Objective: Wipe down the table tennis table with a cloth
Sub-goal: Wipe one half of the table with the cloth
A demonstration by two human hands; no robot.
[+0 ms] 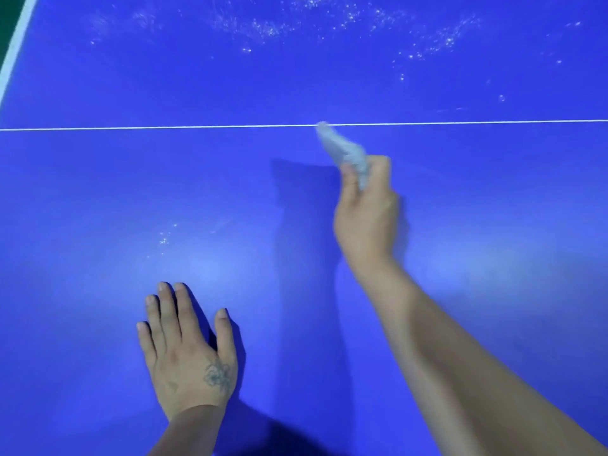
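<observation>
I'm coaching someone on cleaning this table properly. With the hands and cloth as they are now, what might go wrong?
1. The right hand pinches the cloth in a small bunch, so each pass may cover little surface.
2. The white specks beyond the white line are widely scattered and could be smeared or missed.
3. The left hand rests flat on the table and may leave marks.

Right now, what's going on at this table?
A person is wiping a blue table tennis table with a small grey cloth. The right hand grips the bunched cloth, whose tip reaches the thin white line across the surface. The left hand rests flat on the table, fingers straight, holding nothing. White specks lie scattered over the far side beyond the line, and a small patch of specks sits on the near side, so wiping isn't finished.
</observation>
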